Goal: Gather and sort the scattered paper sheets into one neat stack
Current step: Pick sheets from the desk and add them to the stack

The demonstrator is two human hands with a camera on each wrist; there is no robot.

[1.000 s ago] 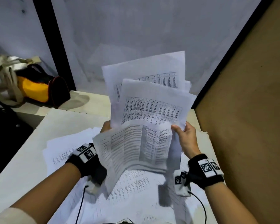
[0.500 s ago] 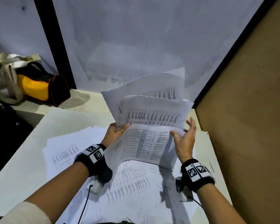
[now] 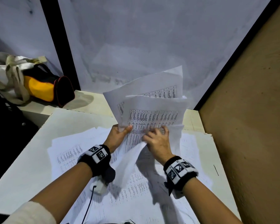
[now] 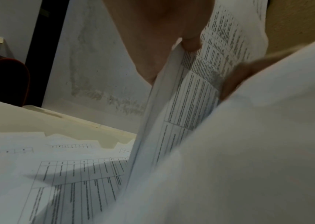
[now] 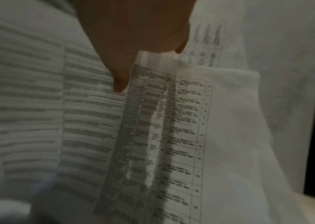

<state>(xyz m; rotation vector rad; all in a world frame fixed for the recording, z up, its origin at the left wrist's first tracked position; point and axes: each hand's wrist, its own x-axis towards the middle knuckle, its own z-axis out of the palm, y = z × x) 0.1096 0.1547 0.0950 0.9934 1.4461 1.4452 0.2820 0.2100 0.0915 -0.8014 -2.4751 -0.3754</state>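
Observation:
A fanned bundle of printed paper sheets (image 3: 152, 110) stands tilted above the white table (image 3: 27, 167). My left hand (image 3: 122, 130) grips its lower left edge, thumb on the front; in the left wrist view the thumb of this left hand (image 4: 190, 44) pinches the paper bundle (image 4: 200, 91). My right hand (image 3: 158, 133) lies over the front of the bundle with curled, blurred fingers on a front sheet (image 3: 128, 160) that droops toward the table. In the right wrist view my right hand (image 5: 133, 60) has fingers on a printed sheet (image 5: 171, 121). More scattered sheets (image 3: 136, 194) cover the table below.
A yellow and black bag (image 3: 44, 88) and a cream cloth bag (image 3: 6, 75) sit at the back left. A brown board (image 3: 249, 126) walls the right side, a pale wall (image 3: 136, 46) the back. A black cable (image 3: 87, 207) hangs from my left wrist.
The bundle has come down and tilted back. My right hand has left the bundle's right edge and moved left onto its front; the front sheet now droops toward the table.

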